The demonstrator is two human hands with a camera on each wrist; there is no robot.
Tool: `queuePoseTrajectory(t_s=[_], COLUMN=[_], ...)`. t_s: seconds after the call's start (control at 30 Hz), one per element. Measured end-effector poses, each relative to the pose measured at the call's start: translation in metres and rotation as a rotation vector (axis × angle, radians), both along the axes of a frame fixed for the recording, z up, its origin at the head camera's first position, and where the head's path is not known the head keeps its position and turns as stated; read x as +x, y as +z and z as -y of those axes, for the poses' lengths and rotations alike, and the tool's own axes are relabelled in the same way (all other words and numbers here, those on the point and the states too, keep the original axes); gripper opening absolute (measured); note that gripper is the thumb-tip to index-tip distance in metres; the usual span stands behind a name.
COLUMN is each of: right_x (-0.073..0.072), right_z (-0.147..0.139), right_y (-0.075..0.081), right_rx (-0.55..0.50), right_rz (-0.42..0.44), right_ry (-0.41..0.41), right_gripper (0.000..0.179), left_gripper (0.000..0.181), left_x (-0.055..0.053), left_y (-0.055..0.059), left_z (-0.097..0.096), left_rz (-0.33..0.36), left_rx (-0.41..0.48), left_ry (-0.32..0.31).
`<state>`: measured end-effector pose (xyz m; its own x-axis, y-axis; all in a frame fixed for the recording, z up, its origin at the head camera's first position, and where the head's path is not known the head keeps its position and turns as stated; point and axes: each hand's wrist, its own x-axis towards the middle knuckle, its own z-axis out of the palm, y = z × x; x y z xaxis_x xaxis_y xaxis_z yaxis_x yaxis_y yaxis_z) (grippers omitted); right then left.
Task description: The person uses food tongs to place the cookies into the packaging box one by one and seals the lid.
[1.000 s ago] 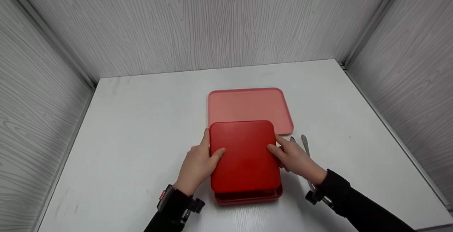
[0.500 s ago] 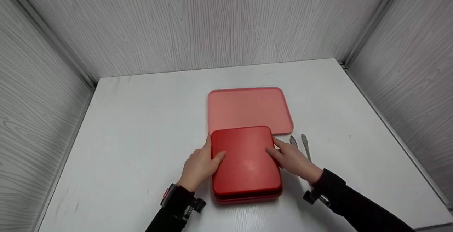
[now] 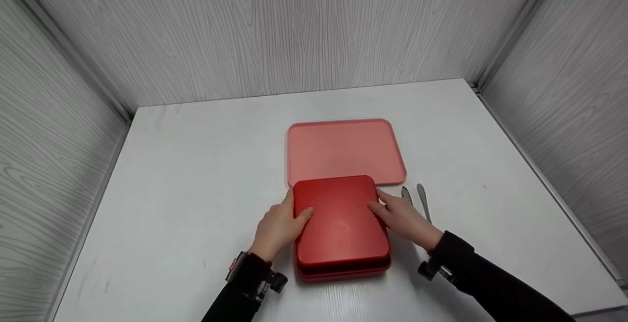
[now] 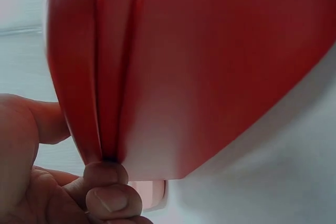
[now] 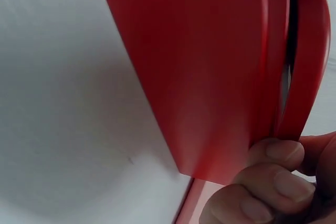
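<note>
A red rectangular lid (image 3: 338, 219) lies over a matching red box (image 3: 343, 277), a dark slit showing between them along the near edge. My left hand (image 3: 277, 226) grips the lid's left side, thumb on top; in the left wrist view its fingertips are curled at the seam by the corner of the box (image 4: 210, 77). On the opposite side my right hand (image 3: 405, 219) holds the lid, thumb on top. The right wrist view shows its fingers under the lid's rim (image 5: 310, 51), with a narrow gap beside the box wall (image 5: 210, 77). The box's inside is hidden.
Behind the box lies a flat pink tray (image 3: 343, 150), its near edge partly covered by the lid in the head view. Two patterned metal cutlery handles (image 3: 423, 198) lie to the right, partly under my right forearm. Wood-grain panels (image 3: 314, 32) enclose the white table (image 3: 196, 174).
Both hands have brought the lid down and toward me onto the box, so its near edge now nearly lines up with the box's near edge. Over the last half second, little has moved.
</note>
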<state>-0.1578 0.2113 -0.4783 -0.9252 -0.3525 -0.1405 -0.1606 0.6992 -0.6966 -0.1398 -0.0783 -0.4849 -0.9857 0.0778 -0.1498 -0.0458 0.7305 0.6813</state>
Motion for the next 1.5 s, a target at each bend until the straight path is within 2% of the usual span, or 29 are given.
queuePoseTrajectory(t_s=[0.33,0.6,0.83,1.1,1.3,1.5], right_x=[-0.003,0.001,0.007,0.005,0.002,0.003], right_z=[-0.001,-0.001,-0.001,0.000,0.000,0.000], right_y=[-0.006,-0.007,-0.007,-0.007,-0.009,-0.010], right_rx=[-0.001,0.009,0.042,-0.011,-0.054,-0.063], right_rz=[0.003,0.018,-0.025,0.066,0.115,0.138], right_ry=[0.005,0.004,0.023,-0.036,-0.047,-0.055], right_gripper=[0.050,0.055,0.057,0.056,0.055,0.057], left_gripper=[0.058,0.059,0.067,0.078,0.080,0.083], left_x=[-0.002,0.003,0.007,-0.001,-0.006,-0.006], left_y=[-0.003,-0.006,-0.004,-0.007,-0.012,-0.013], left_z=[0.002,0.005,0.006,0.009,0.011,0.012], left_rz=[-0.015,0.004,0.045,0.102,0.094,0.129], left_rx=[0.047,0.069,0.104,0.139,0.178,0.192], left_ry=[-0.032,-0.031,-0.027,0.010,0.001,-0.012])
